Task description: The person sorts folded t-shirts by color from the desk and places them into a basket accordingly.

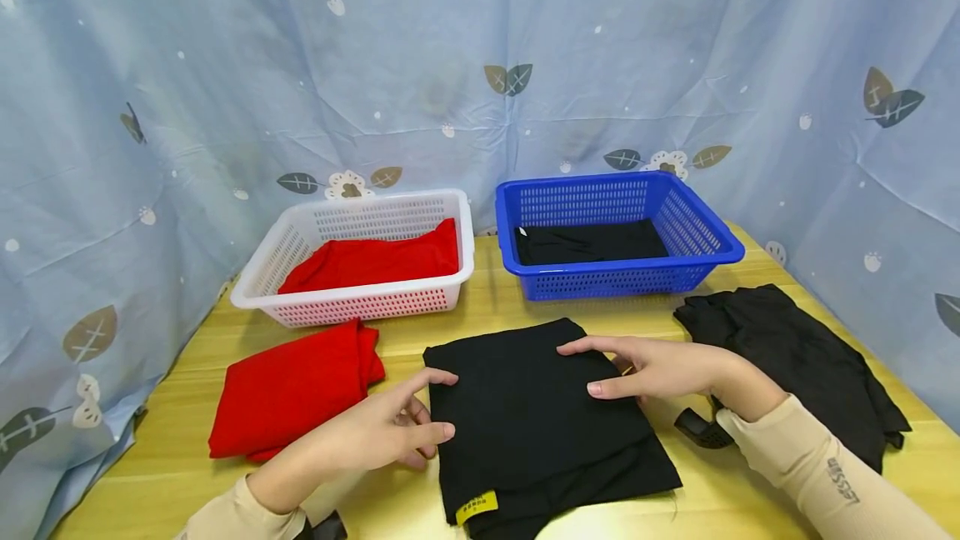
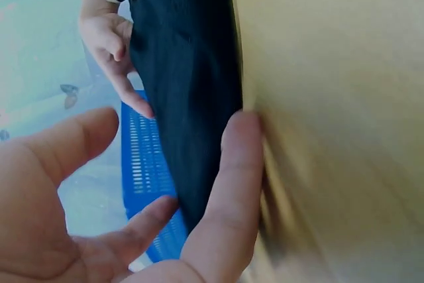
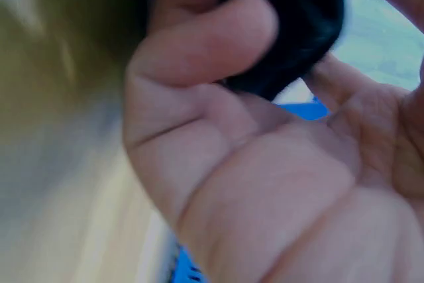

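Note:
A folded black garment (image 1: 536, 407) with a yellow label (image 1: 477, 507) near its lower left corner lies on the table between both hands. At its left edge is my left hand (image 1: 390, 423), thumb and index finger apart, fingertips at the cloth; the left wrist view shows its loosely extended fingers (image 2: 235, 183) alongside the cloth's edge. On the other side, the right hand (image 1: 660, 367) has its index finger and thumb spread over the garment's right part. Its other fingers (image 3: 199, 48) bend near the dark cloth in the blurred right wrist view, no pinch visible.
A white basket (image 1: 352, 307) holding red cloth (image 1: 375, 261) stands back left. The blue basket (image 1: 615, 280) at back right contains black cloth (image 1: 592, 242). Folded red cloth (image 1: 292, 390) lies left, and a loose black garment (image 1: 795, 365) right. A patterned curtain (image 1: 465, 48) hangs behind.

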Demonstrator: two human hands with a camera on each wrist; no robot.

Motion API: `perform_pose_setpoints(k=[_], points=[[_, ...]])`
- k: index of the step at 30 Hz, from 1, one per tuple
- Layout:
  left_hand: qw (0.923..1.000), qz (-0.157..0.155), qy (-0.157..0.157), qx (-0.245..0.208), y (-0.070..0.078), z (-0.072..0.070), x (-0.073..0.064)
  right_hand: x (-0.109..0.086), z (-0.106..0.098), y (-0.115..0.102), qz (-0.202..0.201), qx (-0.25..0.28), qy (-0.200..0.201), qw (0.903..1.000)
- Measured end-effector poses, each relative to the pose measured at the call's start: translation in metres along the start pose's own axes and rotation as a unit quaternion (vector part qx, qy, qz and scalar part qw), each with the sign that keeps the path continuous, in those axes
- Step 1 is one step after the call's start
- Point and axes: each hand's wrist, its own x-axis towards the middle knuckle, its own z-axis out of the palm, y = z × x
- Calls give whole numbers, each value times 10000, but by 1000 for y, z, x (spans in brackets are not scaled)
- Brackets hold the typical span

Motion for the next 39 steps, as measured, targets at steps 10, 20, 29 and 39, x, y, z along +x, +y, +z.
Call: perform_pose_setpoints(k=[10,20,29,39], points=[[9954,-139,177,-930,-8,-1,11,10,19,6,-123,688,26,9975],[9929,552,885,572,-12,7,22,12,27,13,-516,722,433,9951],[9966,-11,779,-251,2,-1,32,13,27,14,-660,552,618,9944],[9935,-180,486,-1013,4,-1,39,13,26,16,-879,324,796,9924]])
